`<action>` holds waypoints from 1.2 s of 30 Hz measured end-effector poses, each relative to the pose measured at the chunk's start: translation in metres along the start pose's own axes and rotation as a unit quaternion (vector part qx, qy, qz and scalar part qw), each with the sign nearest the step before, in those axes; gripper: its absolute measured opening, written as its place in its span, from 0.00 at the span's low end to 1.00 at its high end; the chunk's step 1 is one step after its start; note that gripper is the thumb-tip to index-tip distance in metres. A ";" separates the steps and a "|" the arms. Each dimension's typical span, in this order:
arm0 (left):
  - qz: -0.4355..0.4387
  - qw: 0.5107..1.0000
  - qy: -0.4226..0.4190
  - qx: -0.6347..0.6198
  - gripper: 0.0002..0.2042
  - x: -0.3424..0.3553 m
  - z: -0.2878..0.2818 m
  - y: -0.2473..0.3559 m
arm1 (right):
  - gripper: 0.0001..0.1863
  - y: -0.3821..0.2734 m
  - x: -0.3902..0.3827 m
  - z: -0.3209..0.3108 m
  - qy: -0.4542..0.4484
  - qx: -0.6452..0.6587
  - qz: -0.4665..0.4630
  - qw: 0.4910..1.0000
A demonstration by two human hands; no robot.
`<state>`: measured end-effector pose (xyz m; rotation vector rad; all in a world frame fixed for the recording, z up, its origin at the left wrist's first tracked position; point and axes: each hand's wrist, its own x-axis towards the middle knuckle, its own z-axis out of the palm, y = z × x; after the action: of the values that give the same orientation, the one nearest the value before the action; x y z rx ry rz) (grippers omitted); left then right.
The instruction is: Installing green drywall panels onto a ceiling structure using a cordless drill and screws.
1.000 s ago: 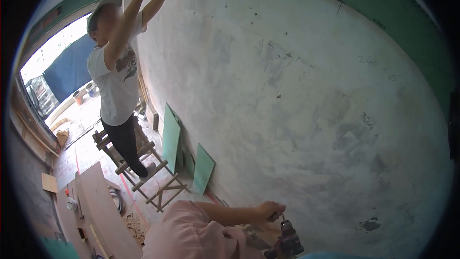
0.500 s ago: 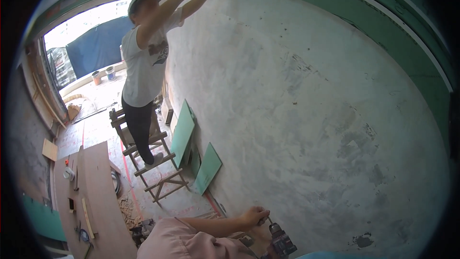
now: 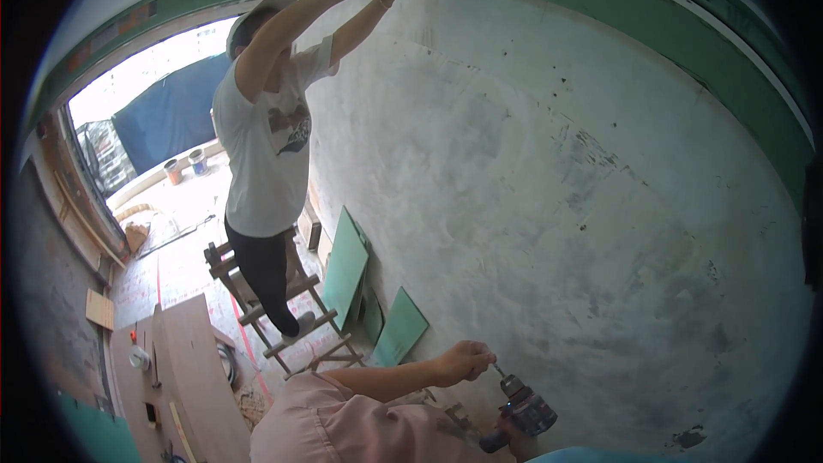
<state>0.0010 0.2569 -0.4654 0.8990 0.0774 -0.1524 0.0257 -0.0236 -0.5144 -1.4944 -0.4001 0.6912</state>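
My right hand point(image 3: 519, 441) is wrapped round the grip of a dark cordless drill point(image 3: 530, 411), partly hidden by it. The drill points up and to the left, with a thin bit point(image 3: 499, 369) in its chuck. At the bit's tip, my left hand point(image 3: 465, 362) has its fingers pinched together; whatever small thing they hold there is too small to make out. My left forearm reaches across from a pink sleeve point(image 3: 343, 407).
A co-worker point(image 3: 266, 146) stands on a wooden trestle point(image 3: 300, 285), both arms raised to the green ceiling edge. Green boards point(image 3: 401, 326) lean against the grey plastered wall point(image 3: 531, 206). On the left, a brown board point(image 3: 193, 351) carries tools and wood strips.
My view has shifted, so the scene sits lower and further right. My left hand and the drill have risen slightly together, and more of the drill shows. The co-worker's arms stay raised.
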 end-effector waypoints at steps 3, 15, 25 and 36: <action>0.067 0.996 -0.022 0.046 0.10 0.012 -0.032 0.048 | 0.16 -0.023 0.042 0.051 0.020 0.033 -0.014 0.999; 0.076 0.985 -0.099 0.120 0.06 0.035 -0.024 0.137 | 0.16 -0.081 0.059 0.098 0.167 -0.090 -0.091 0.978; 0.162 0.963 -0.178 0.124 0.06 0.018 0.010 0.139 | 0.19 -0.115 0.040 0.074 -0.059 0.224 -0.054 0.971; 0.136 0.974 -0.096 -0.155 0.08 -0.014 -0.029 0.230 | 0.12 -0.160 0.154 0.153 0.108 -0.242 -0.260 0.928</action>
<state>0.0252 0.4216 -0.3041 0.5712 -0.1981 0.0294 0.0714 0.2018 -0.3731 -1.7993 -0.8007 -0.0062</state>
